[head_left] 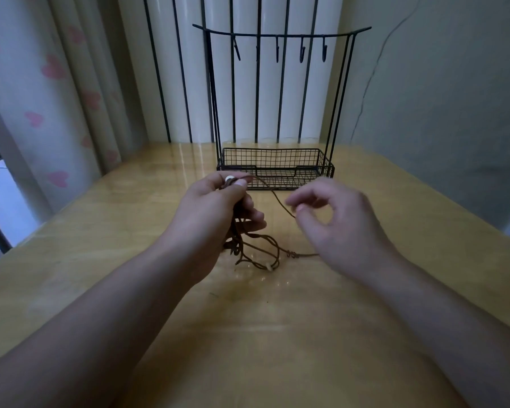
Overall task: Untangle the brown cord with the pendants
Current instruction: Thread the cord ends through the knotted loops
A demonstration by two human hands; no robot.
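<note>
Nearest you, the brown cord [259, 245] is far from untangled: a knotted heap of loops with a pale pendant [268, 267] lies on the desk [100, 260] between your hands. Your left hand [215, 213] grips a gathered bunch with a white pendant [229, 179] at your fingertips, and one free strand runs to your blurred right hand [336, 225], which seems to pinch it between thumb and forefinger. Beyond, an empty-looking black wire basket stand [276, 167] with hooks [277, 51] stands near, clear of your work.
</note>
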